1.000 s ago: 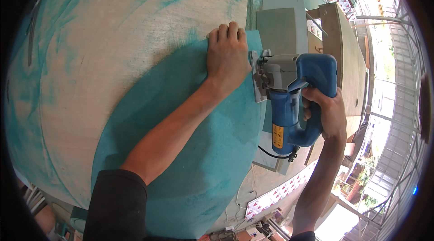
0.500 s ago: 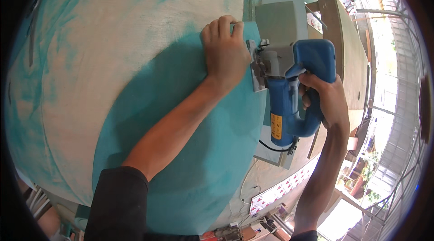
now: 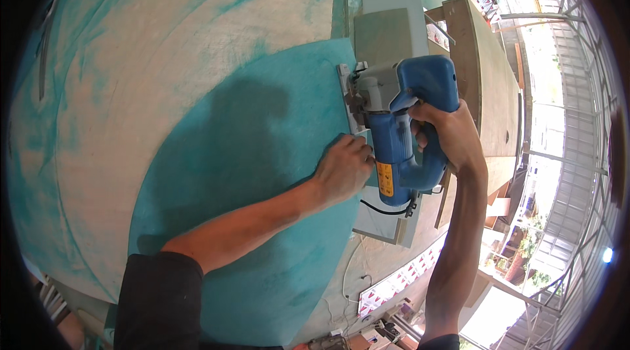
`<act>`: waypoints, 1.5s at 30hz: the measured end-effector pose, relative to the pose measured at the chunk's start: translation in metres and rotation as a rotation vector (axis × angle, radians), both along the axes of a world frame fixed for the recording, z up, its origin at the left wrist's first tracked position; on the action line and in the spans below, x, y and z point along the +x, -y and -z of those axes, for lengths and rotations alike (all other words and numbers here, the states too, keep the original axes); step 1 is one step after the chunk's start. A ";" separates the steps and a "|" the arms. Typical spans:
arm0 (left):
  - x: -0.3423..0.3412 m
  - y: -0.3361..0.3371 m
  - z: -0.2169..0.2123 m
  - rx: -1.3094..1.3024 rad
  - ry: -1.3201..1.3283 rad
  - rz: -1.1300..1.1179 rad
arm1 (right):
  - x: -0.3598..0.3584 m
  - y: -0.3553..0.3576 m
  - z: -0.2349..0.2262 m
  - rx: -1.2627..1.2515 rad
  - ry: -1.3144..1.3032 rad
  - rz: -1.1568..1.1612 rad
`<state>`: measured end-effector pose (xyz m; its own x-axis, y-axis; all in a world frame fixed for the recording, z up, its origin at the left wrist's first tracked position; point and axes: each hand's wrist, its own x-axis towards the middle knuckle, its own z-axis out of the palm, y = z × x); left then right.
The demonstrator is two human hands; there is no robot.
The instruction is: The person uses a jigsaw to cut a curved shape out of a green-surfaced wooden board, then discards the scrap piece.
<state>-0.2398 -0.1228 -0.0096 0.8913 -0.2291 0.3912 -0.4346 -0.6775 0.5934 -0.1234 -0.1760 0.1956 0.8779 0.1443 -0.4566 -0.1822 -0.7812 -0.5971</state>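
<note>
A blue and grey jigsaw (image 3: 394, 133) lies on its side, its metal base plate against the right edge of a curved teal sheet (image 3: 216, 153). My right hand (image 3: 449, 133) is wrapped round the saw's loop handle. Just below the base plate, my left hand (image 3: 344, 169) is closed at the sheet's edge, fingers curled next to the saw body. What its fingertips hold is hidden. The blade cannot be made out. A short black cord (image 3: 380, 211) comes from the saw's lower end.
A large pale surface smeared with teal (image 3: 131, 74) spreads behind the sheet. To the right stands a wooden box-like structure (image 3: 495, 81). A patterned red and white panel (image 3: 394, 287) and loose cables lie lower right. Metal framing (image 3: 577, 74) lines the far right.
My left hand has moved from the sheet's top edge down to below the saw's base plate. My right hand keeps its grip on the jigsaw, which appears slightly further left in view.
</note>
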 end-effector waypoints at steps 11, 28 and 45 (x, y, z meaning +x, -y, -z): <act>0.017 0.092 0.043 -1.180 -0.794 0.239 | 0.004 0.004 -0.001 0.032 -0.058 0.016; 0.023 0.083 0.025 -1.904 -1.034 0.436 | 0.002 0.003 0.000 0.044 -0.039 0.062; 0.018 0.116 0.040 -2.460 -1.588 0.020 | 0.003 0.004 -0.002 0.046 -0.043 0.043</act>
<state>-0.2215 -0.2385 -0.0495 0.6286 -0.6467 -0.4321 0.5027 0.7617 -0.4088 -0.1205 -0.1805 0.1977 0.8635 0.1287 -0.4877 -0.2408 -0.7444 -0.6228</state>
